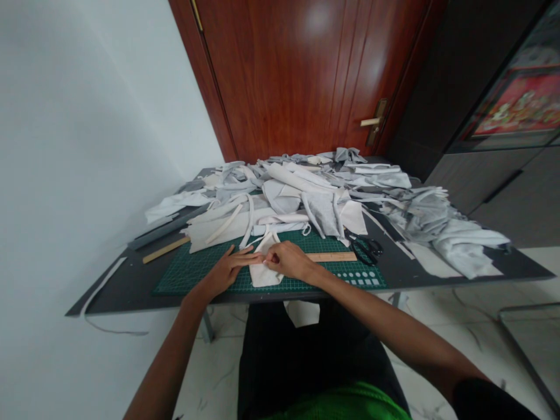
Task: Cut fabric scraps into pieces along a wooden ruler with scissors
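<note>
**Polished wooden door [301, 76] faces dark bench [118, 296] in white-walled room**

A white wall [87, 146] runs down the left side to the reddish-brown door, which stands shut, a metal lever handle [371, 121] at its right edge. Dark cabinets [481, 186] line the right, with a red patterned display [520, 105] behind glass above. Pale marble-look floor tiles [214, 373] with grey veining spread beneath the bench's metal leg [207, 326]. Soft light glows on the door's varnish. A dark-framed panel [529, 350] sits at lower right.

white cloth [265, 275], seemingly folded, on cutting mat [192, 274]
</note>
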### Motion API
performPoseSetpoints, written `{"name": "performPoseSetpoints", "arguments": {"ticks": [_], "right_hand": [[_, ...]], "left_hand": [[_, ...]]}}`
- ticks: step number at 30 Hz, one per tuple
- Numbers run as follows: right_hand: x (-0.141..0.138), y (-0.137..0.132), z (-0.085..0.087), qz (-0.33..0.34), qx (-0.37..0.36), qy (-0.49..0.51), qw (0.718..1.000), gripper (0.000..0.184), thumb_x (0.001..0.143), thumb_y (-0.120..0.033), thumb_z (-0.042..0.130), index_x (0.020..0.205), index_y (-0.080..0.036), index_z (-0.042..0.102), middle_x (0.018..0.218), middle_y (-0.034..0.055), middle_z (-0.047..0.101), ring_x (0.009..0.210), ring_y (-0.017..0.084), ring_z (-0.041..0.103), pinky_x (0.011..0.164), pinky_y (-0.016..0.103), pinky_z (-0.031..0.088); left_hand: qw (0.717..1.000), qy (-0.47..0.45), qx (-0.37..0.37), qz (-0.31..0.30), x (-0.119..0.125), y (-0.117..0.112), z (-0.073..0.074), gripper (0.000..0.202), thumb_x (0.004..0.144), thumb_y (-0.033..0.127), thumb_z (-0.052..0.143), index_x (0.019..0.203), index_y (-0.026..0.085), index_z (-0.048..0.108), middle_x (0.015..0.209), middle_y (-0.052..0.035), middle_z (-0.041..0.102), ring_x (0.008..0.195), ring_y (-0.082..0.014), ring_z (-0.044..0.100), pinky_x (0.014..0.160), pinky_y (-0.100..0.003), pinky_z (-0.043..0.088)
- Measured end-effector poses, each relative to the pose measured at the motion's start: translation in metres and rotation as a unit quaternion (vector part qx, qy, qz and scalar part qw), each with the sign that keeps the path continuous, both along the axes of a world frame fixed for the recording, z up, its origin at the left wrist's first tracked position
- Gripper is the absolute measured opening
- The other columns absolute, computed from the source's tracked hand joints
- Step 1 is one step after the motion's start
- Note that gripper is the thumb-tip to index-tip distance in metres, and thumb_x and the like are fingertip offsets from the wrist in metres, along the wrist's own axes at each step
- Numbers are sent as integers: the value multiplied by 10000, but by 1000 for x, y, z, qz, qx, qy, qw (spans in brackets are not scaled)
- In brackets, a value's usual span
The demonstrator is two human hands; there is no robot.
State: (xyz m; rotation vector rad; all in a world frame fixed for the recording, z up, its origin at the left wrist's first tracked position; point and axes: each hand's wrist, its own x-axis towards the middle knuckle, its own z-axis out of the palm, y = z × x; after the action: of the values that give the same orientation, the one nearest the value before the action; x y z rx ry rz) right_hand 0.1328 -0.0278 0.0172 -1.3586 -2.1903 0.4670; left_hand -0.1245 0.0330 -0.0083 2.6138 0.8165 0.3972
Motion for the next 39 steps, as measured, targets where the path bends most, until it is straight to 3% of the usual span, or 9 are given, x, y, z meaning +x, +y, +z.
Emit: {"name": "performPoseSetpoints", "arguments": {"ticks": [29, 35, 39], "right_hand": [[74, -26, -4, -11, 10, 17, 1000, 43, 851, -149, 736, 830, -170, 768, 744, 17, 705, 646, 126, 590, 632, 233, 369], [70, -21, 1, -35, 28, 70, 997, 111, 924, -225, 699, 845, -169, 753, 718, -8, 686, 630, 117, 586, 613, 219, 399], [54, 3, 14, -92, 57, 17, 994, 173, 993, -280, 643, 967, -204, 797, 960, 52, 795, 825, 170, 700, 759, 247, 473]], "left_hand": [[1000, 19, 23, -2, -3, 3, -5, 602, 968, 96, 322, 1449, 329, 601, 1494, -13, 610, 1512, -211, 431, 1275, -662, 76], [999, 24, 39, 2, -1, -2, -1, 595, 972, 96, 325, 1441, 326, 608, 1492, -3, 613, 1508, -206, 436, 1280, -653, 94], [997, 49, 58, 22, 5, -8, 9, 534, 974, 123, 384, 1394, 325, 645, 1433, 5, 663, 1468, -212, 492, 1277, -656, 122]]}}
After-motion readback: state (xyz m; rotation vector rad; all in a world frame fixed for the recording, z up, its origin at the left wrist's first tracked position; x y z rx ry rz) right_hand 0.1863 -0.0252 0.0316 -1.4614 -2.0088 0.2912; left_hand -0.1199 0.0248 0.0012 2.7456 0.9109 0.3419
